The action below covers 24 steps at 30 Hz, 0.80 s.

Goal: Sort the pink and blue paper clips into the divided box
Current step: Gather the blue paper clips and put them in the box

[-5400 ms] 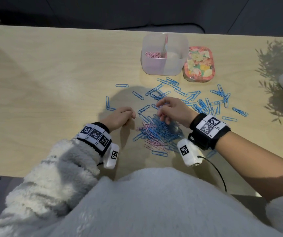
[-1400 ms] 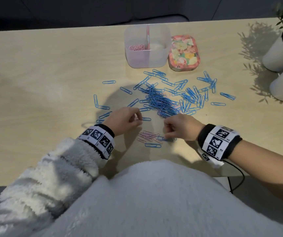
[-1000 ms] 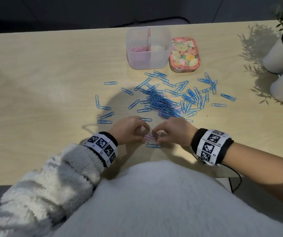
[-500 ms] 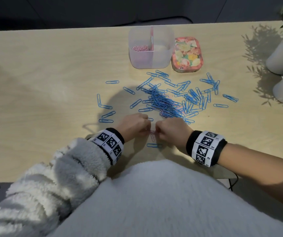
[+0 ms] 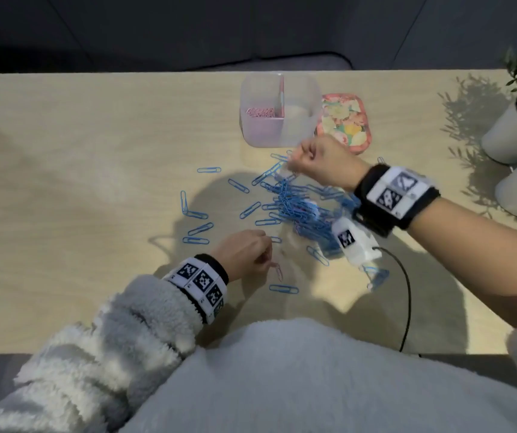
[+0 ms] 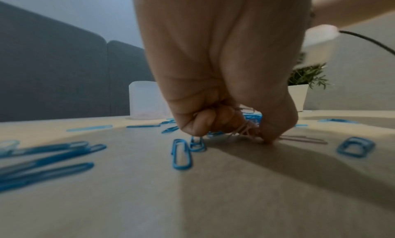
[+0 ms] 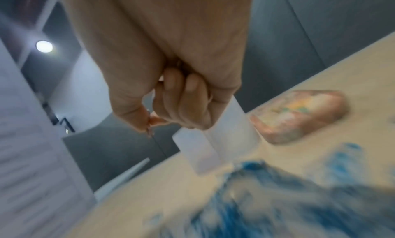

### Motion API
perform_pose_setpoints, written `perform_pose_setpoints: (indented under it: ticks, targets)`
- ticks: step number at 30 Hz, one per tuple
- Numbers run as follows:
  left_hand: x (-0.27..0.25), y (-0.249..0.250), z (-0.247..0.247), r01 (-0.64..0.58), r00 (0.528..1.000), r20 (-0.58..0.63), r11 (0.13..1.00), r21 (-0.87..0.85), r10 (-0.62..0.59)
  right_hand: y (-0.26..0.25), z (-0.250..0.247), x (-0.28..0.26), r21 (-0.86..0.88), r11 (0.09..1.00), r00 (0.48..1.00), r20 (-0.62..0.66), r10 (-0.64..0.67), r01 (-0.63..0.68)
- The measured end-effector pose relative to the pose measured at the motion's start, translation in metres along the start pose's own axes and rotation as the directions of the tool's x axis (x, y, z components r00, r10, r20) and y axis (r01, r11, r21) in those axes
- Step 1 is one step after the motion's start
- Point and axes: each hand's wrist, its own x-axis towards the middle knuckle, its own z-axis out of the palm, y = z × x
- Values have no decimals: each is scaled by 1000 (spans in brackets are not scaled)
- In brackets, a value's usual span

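The clear divided box (image 5: 301, 89) stands at the table's far middle, with pink clips (image 5: 260, 112) in its left compartment. A tangle of blue clips (image 5: 298, 207) lies in front of it, and more lie scattered to the left. My right hand (image 5: 301, 157) hovers just in front of the box (image 7: 213, 140), and in the right wrist view its thumb and fingers (image 7: 153, 121) pinch something thin, apparently a clip. Low on the table, my left hand (image 5: 251, 254) grips a few pink clips (image 6: 245, 128). One pink clip (image 5: 278, 271) lies by its fingertips.
A floral tin (image 5: 343, 123) sits right of the box. Two white plant pots (image 5: 510, 135) stand at the right edge. A black cable (image 5: 407, 292) runs from my right wrist camera toward the near table edge. A lone blue clip (image 5: 283, 289) lies near me.
My right hand has lifted from the near pink clips and swung forward over the blue pile toward the box. The left hand stays low over the remaining pink clips.
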Motion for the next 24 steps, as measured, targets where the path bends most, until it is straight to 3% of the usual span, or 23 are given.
perform_pose_setpoints:
  ticks: [7, 11, 14, 18, 20, 22, 24]
  targets:
    - [5, 3, 1, -39, 996, 85, 989, 142, 27, -65, -24, 109, -321, 945, 993, -110, 28, -62]
    - [7, 4, 0, -51, 993, 114, 983, 177, 31, -73, -14, 141, -511, 850, 991, -81, 102, -130]
    - [8, 3, -4, -54, 993, 110, 989, 137, 39, -68, -8, 152, -552, 818, 986, -51, 161, -162]
    - [13, -4, -22, -51, 998, -34, 996, -77, 49, -49, -22, 160, -294, 950, 994, -29, 102, -106]
    - [21, -13, -45, -43, 996, -89, 988, -147, 30, -39, -31, 153, -104, 992, 988, -143, 62, -77]
    - [34, -28, -74, -48, 982, -188, 981, -189, 12, -31, -35, 133, 141, 990, 959, -278, 43, -3]
    - [50, -40, -105, -26, 959, -281, 982, -187, -28, -22, -35, 96, 301, 952, 953, -300, 32, 62]
